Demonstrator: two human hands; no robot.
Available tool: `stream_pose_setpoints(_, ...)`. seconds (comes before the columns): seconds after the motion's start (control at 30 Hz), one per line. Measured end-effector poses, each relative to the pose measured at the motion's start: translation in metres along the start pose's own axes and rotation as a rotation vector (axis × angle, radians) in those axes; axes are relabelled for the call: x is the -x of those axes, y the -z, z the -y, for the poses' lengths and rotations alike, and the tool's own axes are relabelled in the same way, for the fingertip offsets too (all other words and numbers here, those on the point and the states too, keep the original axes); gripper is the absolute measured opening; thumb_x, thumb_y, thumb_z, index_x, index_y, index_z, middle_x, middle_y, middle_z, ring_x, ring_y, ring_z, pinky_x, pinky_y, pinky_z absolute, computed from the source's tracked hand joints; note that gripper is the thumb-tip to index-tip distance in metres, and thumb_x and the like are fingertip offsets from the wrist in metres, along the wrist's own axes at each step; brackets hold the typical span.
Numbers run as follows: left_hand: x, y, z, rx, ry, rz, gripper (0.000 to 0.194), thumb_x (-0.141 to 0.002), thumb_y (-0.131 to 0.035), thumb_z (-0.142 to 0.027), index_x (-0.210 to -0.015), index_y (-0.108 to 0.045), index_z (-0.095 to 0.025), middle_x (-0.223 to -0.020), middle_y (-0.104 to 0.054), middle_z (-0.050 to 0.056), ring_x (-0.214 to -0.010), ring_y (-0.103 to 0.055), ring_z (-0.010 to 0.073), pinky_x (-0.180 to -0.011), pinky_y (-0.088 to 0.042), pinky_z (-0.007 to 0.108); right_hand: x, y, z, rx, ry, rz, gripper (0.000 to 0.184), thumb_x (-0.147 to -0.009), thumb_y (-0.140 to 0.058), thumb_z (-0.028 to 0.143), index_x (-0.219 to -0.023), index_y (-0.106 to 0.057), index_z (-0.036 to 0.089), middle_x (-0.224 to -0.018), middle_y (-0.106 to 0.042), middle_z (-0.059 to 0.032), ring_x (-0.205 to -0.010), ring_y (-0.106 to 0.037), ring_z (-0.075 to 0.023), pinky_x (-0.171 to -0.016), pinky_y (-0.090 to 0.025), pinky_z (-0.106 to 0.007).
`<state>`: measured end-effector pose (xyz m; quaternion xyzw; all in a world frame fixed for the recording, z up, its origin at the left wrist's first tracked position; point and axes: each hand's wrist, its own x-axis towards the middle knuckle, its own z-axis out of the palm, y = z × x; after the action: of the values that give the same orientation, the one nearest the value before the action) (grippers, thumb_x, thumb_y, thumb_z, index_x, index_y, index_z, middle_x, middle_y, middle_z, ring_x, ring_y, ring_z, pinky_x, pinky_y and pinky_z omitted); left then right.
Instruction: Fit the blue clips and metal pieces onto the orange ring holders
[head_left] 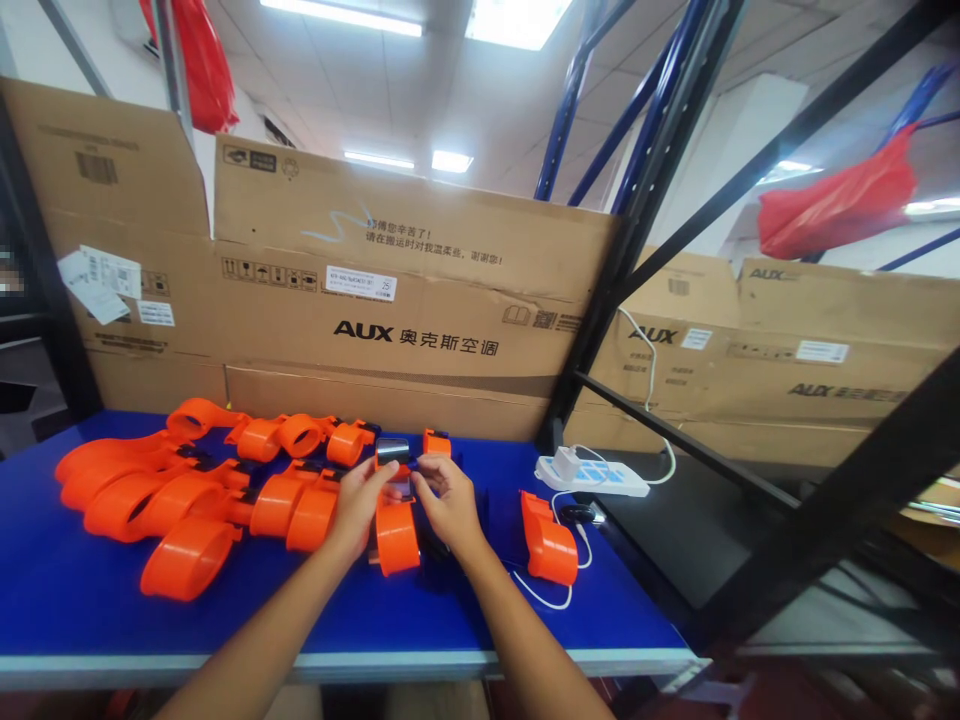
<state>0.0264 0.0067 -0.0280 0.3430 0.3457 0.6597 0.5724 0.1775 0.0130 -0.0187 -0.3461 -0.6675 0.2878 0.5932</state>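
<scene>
My left hand (pixel 355 510) is closed on an orange tape dispenser with a shiny dark upper part (pixel 392 452), held above the blue table. My right hand (pixel 448 500) is closed in a pinch at its right side, where a small dark piece shows; the fingers hide most of it. Just below my hands is an orange tape dispenser (pixel 397 538) with a round loop. Another orange dispenser (pixel 436 443) stands behind my right fingers. To the left, several more orange dispensers (pixel 187 560) lie in rows, some with black ends.
A white power strip (pixel 592 474) with a plug and cables lies at the right, near an orange dispenser (pixel 551 540) and a small black object (pixel 577 514). Cardboard panels (pixel 420 270) wall off the back. A black rack post (pixel 592 370) rises at the right.
</scene>
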Motion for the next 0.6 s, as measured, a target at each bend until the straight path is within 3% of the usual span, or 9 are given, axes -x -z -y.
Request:
stream_pose_setpoints(0.23,-0.0011,0.0003,0.0024,-0.006,-0.024,0.000,0.045,-0.061,-0.091,-0.033,-0.097,-0.072,-0.014,-0.071,-0.071,0.004,-0.054,-0.064,0.0144,-0.055,-0.052,0.025,-0.0003,0.0025,0.0008,0.037,0.057,0.026,0.012,-0.087,-0.070,0.035,-0.088,-0.071,0.023,-0.107,-0.071,-0.0099,-0.097,-0.070,-0.0240,-0.083,-0.062,-0.038)
stream_pose_setpoints(0.6,-0.0070,0.0023,0.0082,-0.039,-0.020,-0.009,0.044,-0.063,-0.090,-0.037,-0.097,-0.074,-0.014,-0.072,-0.070,0.003,-0.052,-0.060,0.0120,-0.054,-0.050,0.024,0.0015,0.0016,0.0073,0.110,0.115,-0.003,0.013,-0.089,-0.069,0.036,-0.088,-0.075,0.025,-0.102,-0.074,-0.0099,-0.092,-0.071,-0.0242,-0.081,-0.062,-0.039)
